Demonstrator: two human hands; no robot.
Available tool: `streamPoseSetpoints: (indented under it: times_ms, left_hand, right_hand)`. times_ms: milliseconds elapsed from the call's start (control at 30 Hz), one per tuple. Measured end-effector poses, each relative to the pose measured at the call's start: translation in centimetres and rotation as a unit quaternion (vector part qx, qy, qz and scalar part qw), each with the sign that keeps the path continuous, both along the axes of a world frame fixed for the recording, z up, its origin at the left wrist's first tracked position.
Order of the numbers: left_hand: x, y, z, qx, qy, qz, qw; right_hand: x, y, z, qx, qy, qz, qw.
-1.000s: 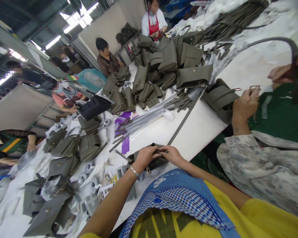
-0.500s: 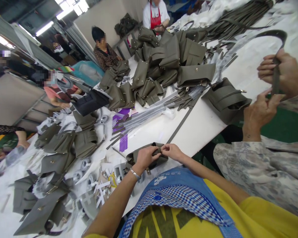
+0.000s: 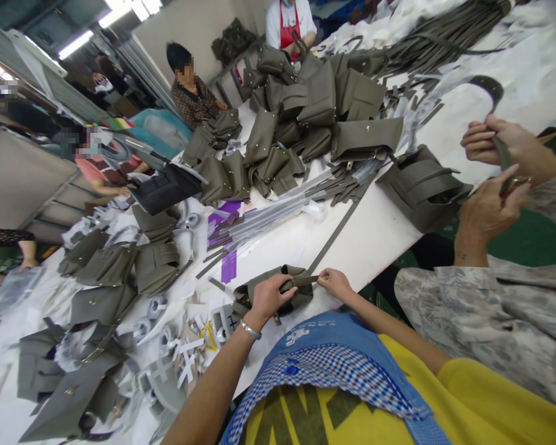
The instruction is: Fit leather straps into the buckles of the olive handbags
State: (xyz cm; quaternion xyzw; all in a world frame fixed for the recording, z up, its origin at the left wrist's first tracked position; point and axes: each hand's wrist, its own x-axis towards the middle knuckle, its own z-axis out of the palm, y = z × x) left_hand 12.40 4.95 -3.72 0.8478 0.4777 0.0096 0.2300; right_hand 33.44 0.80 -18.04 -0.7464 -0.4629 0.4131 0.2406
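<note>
An olive-grey handbag [image 3: 301,301] lies on the table edge right in front of my apron. My left hand [image 3: 269,298] rests over the bag, its fingers closed on a narrow olive strap [image 3: 306,280] where it crosses the bag. To the right, my right hand [image 3: 333,283] pinches the free end of that same strap, which is stretched between both hands. The bag's left part is partly hidden under my left hand and wrist.
Many olive handbags [image 3: 306,99] are heaped at the table's far side, others at left [image 3: 92,303]. Loose straps [image 3: 278,216] and white paper scraps [image 3: 189,352] lie nearby. At right, a co-worker's hands [image 3: 491,204] hold a curved strap above a bag [image 3: 419,185].
My right hand has moved right, away from my left, drawing out the strap end between them. The co-worker's hands at right have shifted left with the curved strap.
</note>
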Motion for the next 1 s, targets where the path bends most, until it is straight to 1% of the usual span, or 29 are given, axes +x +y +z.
streamPoseSetpoints:
  times_ms: [233,300,367,433,467,500,567,600,633,700,800,900,1000]
  left_hand:
    - [0.3,-0.3,0.3,-0.011,0.008,0.012,1.000]
    - [0.3,-0.3,0.4,-0.007,0.006,0.014,1.000]
    - [0.3,-0.4,0.5,0.000,0.002,0.018,1.000]
    - [0.3,-0.7,0.6,0.004,0.005,0.027,1.000]
    - [0.4,-0.9,0.7,0.003,0.011,0.037,0.999]
    - [0.5,-1.2,0.7,0.001,0.021,0.053,0.998]
    - [0.9,-1.7,0.7,-0.008,0.048,0.102,0.994]
    - [1.1,-1.9,0.7,-0.014,0.058,0.129,0.990]
    - [1.3,-2.0,0.7,-0.021,0.063,0.152,0.986]
    - [1.6,-2.1,0.6,-0.039,0.061,0.180,0.981]
    - [1.8,-1.9,0.6,-0.069,0.049,0.185,0.979]
    - [1.9,-1.5,0.7,-0.077,0.049,0.183,0.979]
    - [2.1,-1.4,0.6,-0.074,0.055,0.190,0.977]
  right_hand:
    - [0.4,0.1,-0.5,-0.018,-0.042,0.004,0.999]
    - [0.6,0.1,-0.3,-0.014,-0.050,0.004,0.999]
    - [0.7,0.1,0.3,0.006,-0.060,0.003,0.998]
    - [0.4,0.1,1.4,0.048,-0.068,0.003,0.997]
    - [0.2,0.0,2.1,0.088,-0.065,0.012,0.994]
    - [-0.2,0.0,2.9,0.136,-0.053,0.032,0.989]
    - [-1.0,-0.1,4.4,0.227,-0.004,0.094,0.969]
    - [-1.5,-0.1,5.0,0.255,0.026,0.124,0.959]
    - [-1.9,-0.1,5.4,0.264,0.056,0.144,0.952]
    - [-2.4,0.0,6.0,0.241,0.102,0.149,0.954]
    - [-2.6,0.3,6.2,0.195,0.164,0.132,0.958]
    - [-2.5,0.6,6.2,0.167,0.228,0.139,0.949]
    - [-2.4,0.8,6.3,0.152,0.258,0.147,0.943]
